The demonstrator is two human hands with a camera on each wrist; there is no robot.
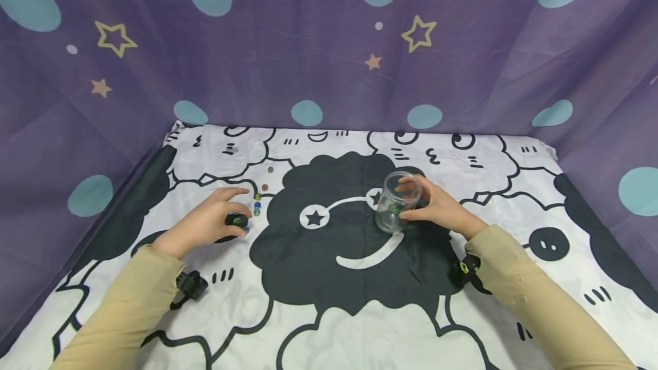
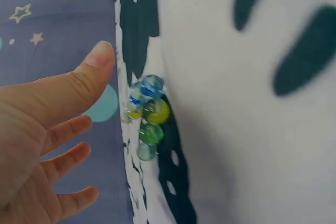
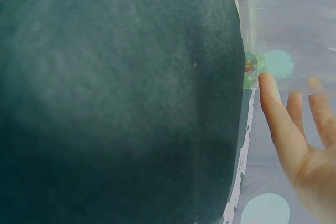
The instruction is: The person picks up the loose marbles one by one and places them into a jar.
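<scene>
My left hand (image 1: 218, 218) hovers at the left beside a loose group of glass marbles (image 1: 257, 205), its fingers and thumb spread with a gap between them. In the left wrist view the thumb stands apart from the blue, yellow and green marbles (image 2: 156, 111). A few marbles sit close to the fingertips in the head view. My right hand (image 1: 437, 207) holds a clear jar (image 1: 390, 218), fingers on the far side and thumb on the near side. The jar has its mouth up, without a lid. Greenish marbles (image 3: 250, 62) show near its bottom.
A white cloth (image 1: 334, 338) with black cartoon sheep covers the table. Purple curtains (image 1: 319, 61) with stars and blue ovals hang behind and at both sides. Small black cameras (image 1: 192, 285) are strapped to the wrists.
</scene>
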